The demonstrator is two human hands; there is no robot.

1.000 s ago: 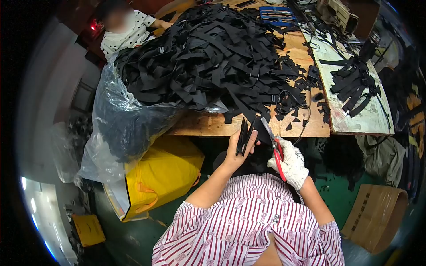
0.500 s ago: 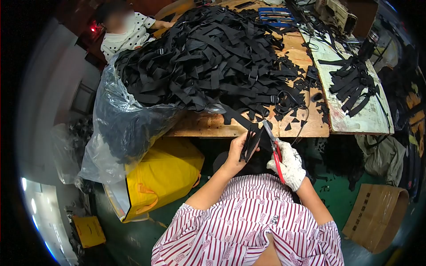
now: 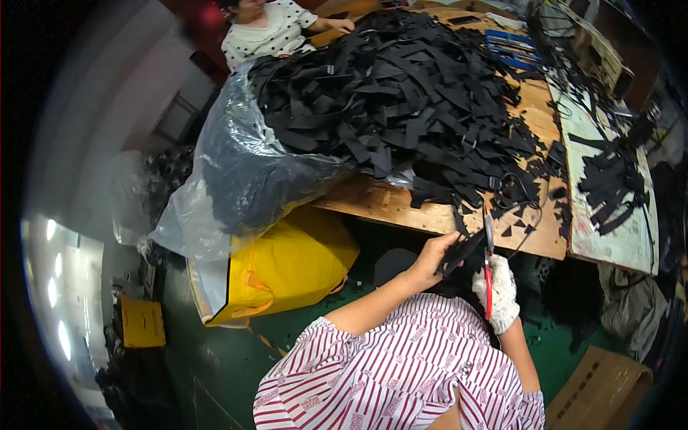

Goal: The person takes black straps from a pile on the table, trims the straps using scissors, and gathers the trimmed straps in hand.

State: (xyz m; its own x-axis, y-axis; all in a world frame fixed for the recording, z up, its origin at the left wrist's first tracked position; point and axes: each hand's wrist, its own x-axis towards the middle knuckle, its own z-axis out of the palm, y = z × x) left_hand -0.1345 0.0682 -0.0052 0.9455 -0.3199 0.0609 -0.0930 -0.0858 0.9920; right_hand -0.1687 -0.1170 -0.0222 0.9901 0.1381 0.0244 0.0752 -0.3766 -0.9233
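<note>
My left hand (image 3: 430,259), bare, has its fingers closed round black webbing straps (image 3: 464,255) just off the table's front edge. My right hand (image 3: 499,295), in a white knitted glove, grips red-handled scissors (image 3: 489,281). The metal blades point up toward the table, close beside the right side of the straps. Whether they touch the webbing I cannot tell. Beyond both hands, a large heap of black straps (image 3: 401,93) covers much of the table.
Small black offcuts lie on the wooden table (image 3: 373,204). More straps (image 3: 610,183) lie on a white board (image 3: 609,247) at right. A clear plastic bag (image 3: 236,165) hangs over a yellow bag (image 3: 294,261). A person (image 3: 269,32) sits beyond the heap. A cardboard box (image 3: 598,390) stands lower right.
My view has turned, so the table and heap sit further right and tilted. The scissors have swung more upright beside the straps. Both hands keep their hold.
</note>
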